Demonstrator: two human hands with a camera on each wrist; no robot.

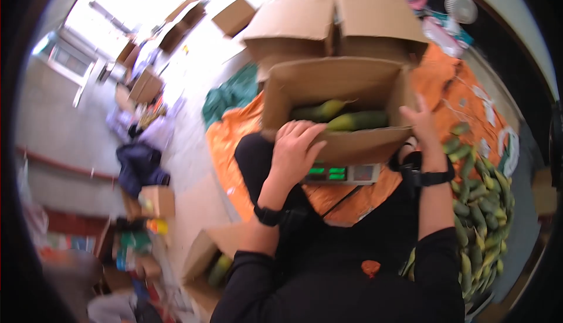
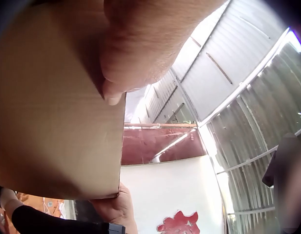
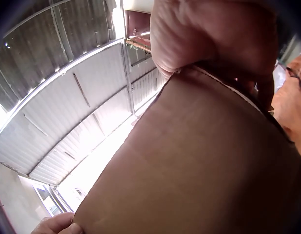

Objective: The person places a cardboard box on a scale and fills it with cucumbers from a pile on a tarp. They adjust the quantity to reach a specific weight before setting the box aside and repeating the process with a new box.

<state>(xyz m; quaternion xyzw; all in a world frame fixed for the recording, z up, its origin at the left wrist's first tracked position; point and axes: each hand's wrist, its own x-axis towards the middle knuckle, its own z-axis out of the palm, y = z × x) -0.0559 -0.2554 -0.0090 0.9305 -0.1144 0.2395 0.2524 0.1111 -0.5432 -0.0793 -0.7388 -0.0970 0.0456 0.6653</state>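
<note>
An uncapped cardboard box [image 1: 363, 145] faces me above a digital scale [image 1: 363, 174] with lit green digits. Inside lie green cucumbers [image 1: 359, 121], yellowish at one end. My left hand [image 1: 293, 154] grips the box's near rim at the left, its thumb against the outer cardboard [image 2: 58, 122] in the left wrist view. At the near right corner my right hand [image 1: 423, 128] holds the side wall. In the right wrist view that hand [image 3: 209, 39] wraps over the cardboard edge [image 3: 189, 151], with its fingertips mostly hidden behind it.
A heap of cucumbers [image 1: 481, 217] lies at the right on an orange sheet [image 1: 437, 82]. Behind stands a larger box [image 1: 293, 27] with raised flaps. Another box [image 1: 199, 258] with a cucumber is by my left elbow. Fans [image 1: 460, 7] stand at the back right.
</note>
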